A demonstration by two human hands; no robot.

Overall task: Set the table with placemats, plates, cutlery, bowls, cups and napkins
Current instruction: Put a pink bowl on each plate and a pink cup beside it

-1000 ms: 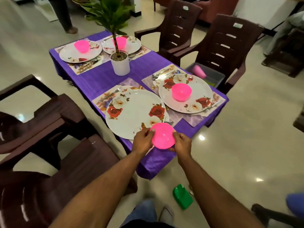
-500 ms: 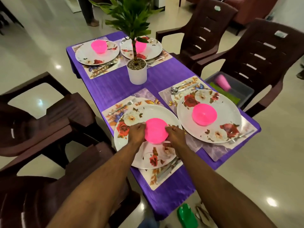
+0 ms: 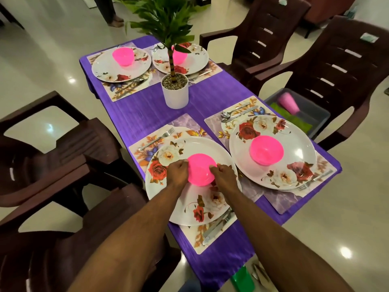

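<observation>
- Left hand [image 3: 177,173] and right hand [image 3: 223,178] each pinch a side of the pink bowl [image 3: 201,169], a two-sided grip that centres it on the nearest plate [image 3: 168,205].
- The other three plates already carry bowls.
- Pink cup [image 3: 288,103] waits in a bin on the chair beyond the table [image 3: 210,95].

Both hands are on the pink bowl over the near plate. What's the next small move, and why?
Probably release it and draw both hands back. The pink bowl looks seated near the middle of the near floral plate, pinched by the left hand and right hand; the other three plates already carry bowls.
</observation>
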